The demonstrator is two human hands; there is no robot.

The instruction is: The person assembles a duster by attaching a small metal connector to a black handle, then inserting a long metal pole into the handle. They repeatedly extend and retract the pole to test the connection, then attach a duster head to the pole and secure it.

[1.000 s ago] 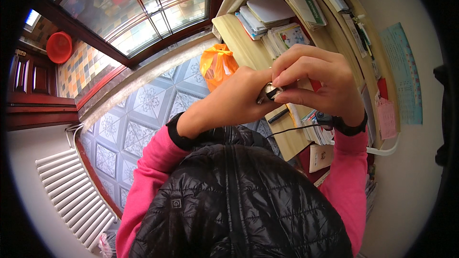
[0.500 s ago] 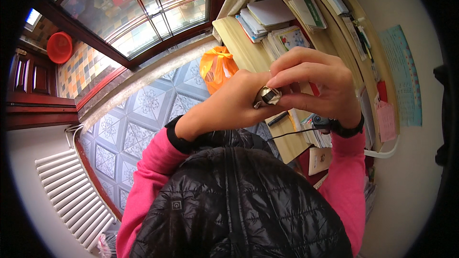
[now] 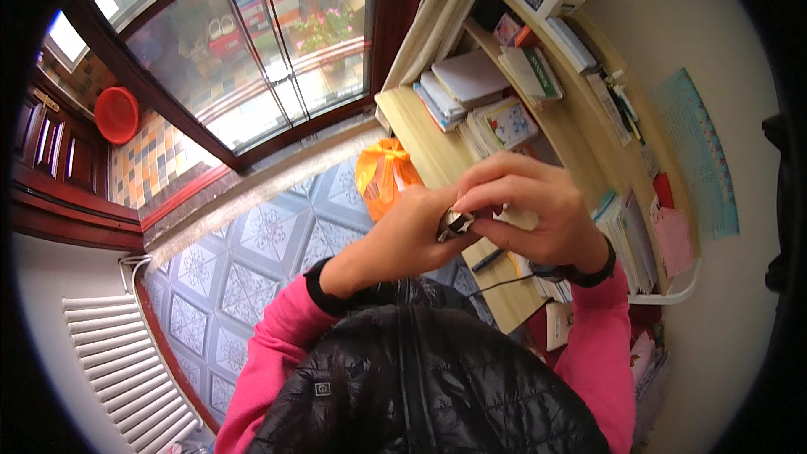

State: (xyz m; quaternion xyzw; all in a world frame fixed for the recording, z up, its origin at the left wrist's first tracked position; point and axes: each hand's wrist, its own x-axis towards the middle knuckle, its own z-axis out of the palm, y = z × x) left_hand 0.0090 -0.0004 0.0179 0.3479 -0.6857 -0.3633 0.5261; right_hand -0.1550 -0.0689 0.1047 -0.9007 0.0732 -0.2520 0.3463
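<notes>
My left hand (image 3: 402, 234) is closed around a small dark piece in crumpled, shiny pale-gold foil (image 3: 456, 221). Only its top shows above the fist; what it is exactly I cannot make out. My right hand (image 3: 538, 212) pinches with thumb and fingertips at the foil's edge, right against the left hand. Both hands are held up in front of my black quilted jacket (image 3: 429, 378), over the near side of the desk.
A wooden desk (image 3: 412, 122) holds stacked books (image 3: 503, 124) and a dark pen (image 3: 488, 260). Curved shelves (image 3: 588, 109) stand along the right wall. An orange plastic bag (image 3: 385, 175) sits beside the desk on the tiled floor (image 3: 277, 261). A white radiator (image 3: 126, 370) is at lower left.
Both hands have come lower and a little to the left, still together on the foil-wrapped piece. The view has tilted up slightly, showing more of the window and shelves.
</notes>
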